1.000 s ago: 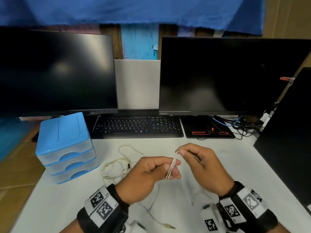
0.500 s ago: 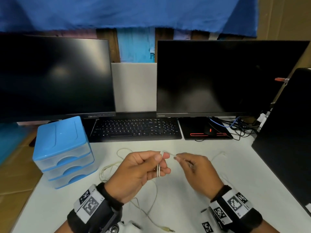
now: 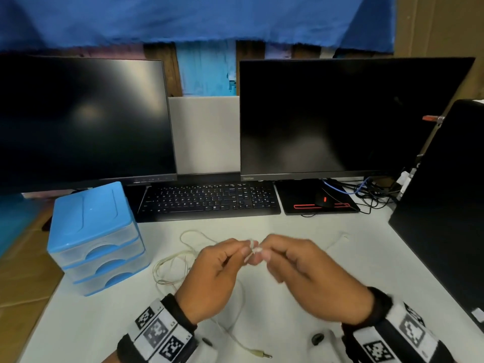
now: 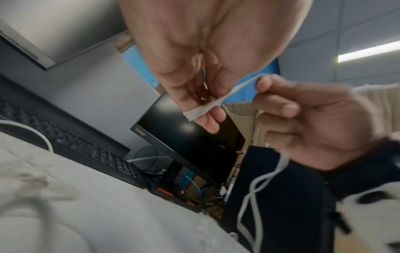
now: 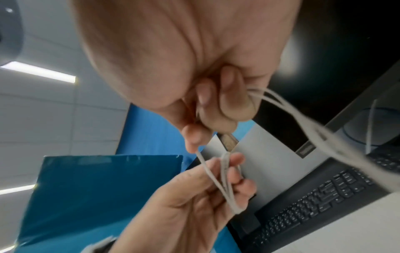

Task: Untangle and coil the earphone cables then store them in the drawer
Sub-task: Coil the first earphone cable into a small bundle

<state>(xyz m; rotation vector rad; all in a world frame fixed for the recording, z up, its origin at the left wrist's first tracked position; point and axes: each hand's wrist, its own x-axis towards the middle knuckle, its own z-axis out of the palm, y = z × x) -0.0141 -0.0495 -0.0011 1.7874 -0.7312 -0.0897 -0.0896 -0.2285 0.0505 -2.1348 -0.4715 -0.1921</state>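
Thin white earphone cable (image 4: 200, 112) is wound in several turns around the fingers of the left hand (image 3: 212, 279), which curl to hold the small coil. The right hand (image 3: 309, 276) pinches the free strand at its fingertips, just beside the coil, so the two hands nearly touch above the middle of the white tabletop (image 3: 314, 226). Half a second ago the hands were slightly apart with a short span of cable stretched between them; now that gap has closed. From the right hand, slack cable hangs down in soft loops. More cable lies loosely tangled (image 3: 170, 268) on the tabletop to the left of the hands, and a smooth metal audio plug (image 3: 262, 353) rests near the front edge. A small drawer unit (image 3: 94, 239), blue lid over three translucent plastic drawers, all closed, stands at the left edge. Behind, a black keyboard (image 3: 209, 199) and two dark, glossy monitors (image 3: 340, 119) line the back edge.
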